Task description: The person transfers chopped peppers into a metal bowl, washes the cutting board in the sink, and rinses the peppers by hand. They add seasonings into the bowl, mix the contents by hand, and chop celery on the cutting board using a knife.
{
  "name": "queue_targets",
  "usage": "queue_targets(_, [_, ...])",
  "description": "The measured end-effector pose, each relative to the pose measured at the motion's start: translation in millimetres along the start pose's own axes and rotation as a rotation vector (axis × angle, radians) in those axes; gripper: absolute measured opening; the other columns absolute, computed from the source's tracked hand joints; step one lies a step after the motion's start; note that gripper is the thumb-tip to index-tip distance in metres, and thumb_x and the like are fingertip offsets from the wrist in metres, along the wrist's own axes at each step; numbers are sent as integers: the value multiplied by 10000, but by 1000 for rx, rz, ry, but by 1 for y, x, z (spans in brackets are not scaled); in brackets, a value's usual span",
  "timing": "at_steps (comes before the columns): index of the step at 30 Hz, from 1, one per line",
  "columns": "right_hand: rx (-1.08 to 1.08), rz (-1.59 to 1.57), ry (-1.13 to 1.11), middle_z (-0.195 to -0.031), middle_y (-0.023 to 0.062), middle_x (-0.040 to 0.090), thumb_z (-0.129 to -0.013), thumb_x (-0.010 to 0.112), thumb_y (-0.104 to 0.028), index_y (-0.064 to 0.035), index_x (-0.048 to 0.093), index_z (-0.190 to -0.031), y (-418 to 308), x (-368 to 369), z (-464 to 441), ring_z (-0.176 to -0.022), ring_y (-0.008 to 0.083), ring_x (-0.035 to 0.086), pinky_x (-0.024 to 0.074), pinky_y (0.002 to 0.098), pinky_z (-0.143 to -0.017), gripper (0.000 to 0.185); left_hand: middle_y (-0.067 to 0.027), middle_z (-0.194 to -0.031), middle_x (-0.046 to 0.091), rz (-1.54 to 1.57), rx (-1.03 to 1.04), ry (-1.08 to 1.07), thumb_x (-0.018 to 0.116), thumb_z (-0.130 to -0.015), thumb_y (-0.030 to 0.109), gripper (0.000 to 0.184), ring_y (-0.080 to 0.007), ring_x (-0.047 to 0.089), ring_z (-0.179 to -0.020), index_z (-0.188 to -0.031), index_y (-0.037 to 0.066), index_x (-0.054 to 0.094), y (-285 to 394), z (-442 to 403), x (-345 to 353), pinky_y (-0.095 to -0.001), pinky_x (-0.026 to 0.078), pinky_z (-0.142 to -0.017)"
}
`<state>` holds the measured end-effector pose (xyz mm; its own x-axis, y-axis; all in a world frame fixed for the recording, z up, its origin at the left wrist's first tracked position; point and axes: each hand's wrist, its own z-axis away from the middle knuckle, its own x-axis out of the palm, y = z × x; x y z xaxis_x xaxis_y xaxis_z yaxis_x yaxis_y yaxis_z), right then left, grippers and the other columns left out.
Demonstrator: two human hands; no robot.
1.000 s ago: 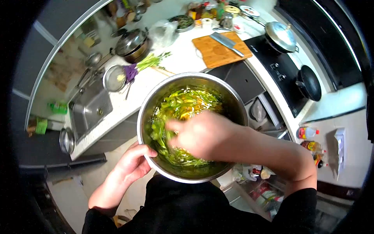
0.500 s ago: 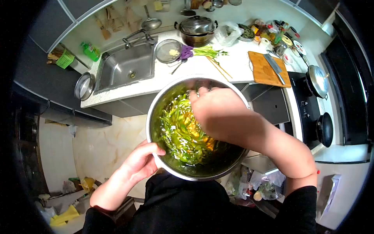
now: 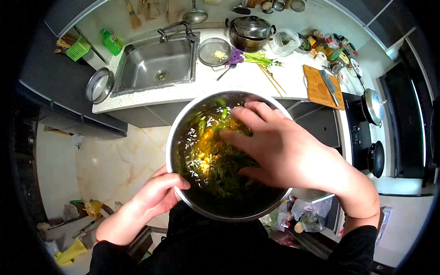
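A large steel bowl [image 3: 170,146] is held up in front of my body, with my left hand [image 3: 160,191] closed around its left rim, thumb on the edge. Inside is glossy liquid with green vegetable strips [image 3: 202,124] and shreds; an orange-yellow patch glows near the middle, and I cannot tell whether it is food or a reflection. My right hand [image 3: 279,142] reaches in from the right, fingers spread over the vegetables, nothing visibly held. Some fingertips blur against the contents, so whether they touch the liquid is unclear.
Beyond the bowl runs a white counter with a sink [image 3: 156,64], strainer [image 3: 214,51], lidded pot [image 3: 251,33], green stalks [image 3: 259,58] and chopsticks [image 3: 272,79]. Rightward are a cutting board [image 3: 316,94] with a cleaver [image 3: 328,85] and a stove with a lidded pan [image 3: 373,106].
My right hand has opened out and shifted right and nearer me within the bowl. The greens have swirled and look darker and lower. My left hand keeps its grip; the view has tilted slightly.
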<state>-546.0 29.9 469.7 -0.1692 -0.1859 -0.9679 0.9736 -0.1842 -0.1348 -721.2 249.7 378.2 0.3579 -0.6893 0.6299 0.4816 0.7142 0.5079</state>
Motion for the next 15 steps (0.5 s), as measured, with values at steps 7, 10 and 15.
queue_targets(7, [183, -203, -89, -1306, 253, 516, -803, 789, -393, -166, 418, -1517, -25, 26, -26, -1155, 434, 567, 543, 474, -927, 836, -166, -1214, 636, 52, -59, 60, 523, -822, -68, 474, -262, 644, -1086, -1296, -49, 517, 14, 10, -9, -411, 539, -955])
queue_targets(10, [93, -290, -97, -1283, 242, 525, -812, 782, -278, -189, 484, -1464, -34, 36, -40, -1146, 429, 578, 543, 464, -915, 722, -161, -1208, 637, -26, -77, 128, 522, -831, -61, 461, -260, 645, -1079, -1293, -48, 524, 20, 17, -1, -408, 541, -949])
queue_targets(15, [78, -578, -258, -1177, 168, 595, -811, 733, -132, -124, 646, -1257, -26, 35, -47, -1044, 357, 640, 539, 424, -900, 455, -169, -1220, 639, -144, -34, 202, 529, -839, -59, 504, -254, 651, -1057, -1343, -38, 503, 23, 35, 10, -405, 552, -929])
